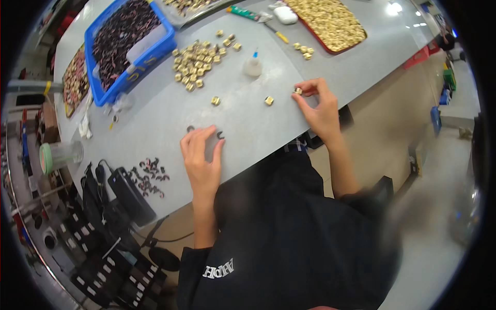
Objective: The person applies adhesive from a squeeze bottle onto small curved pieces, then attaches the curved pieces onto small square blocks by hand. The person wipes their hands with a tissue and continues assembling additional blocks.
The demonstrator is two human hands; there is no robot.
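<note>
My right hand (319, 107) pinches a small gold cube-shaped part (298, 91) between thumb and fingers, just above the grey table (248, 129). My left hand (202, 160) rests on the table with fingers spread; a small dark curved clip (220, 135) lies at its fingertips and another (190, 128) just left of them. Whether the left fingers grip anything is unclear. Two loose gold parts (215, 101) (269, 101) lie between the hands. A heap of gold parts (199, 62) sits farther back.
A blue bin (160, 49) of dark clips stands at the back left. A red tray (361, 39) of gold parts is at the back right, a small glue bottle (253, 66) in the middle. Dark clips (150, 175) and black cases (129, 194) lie at left.
</note>
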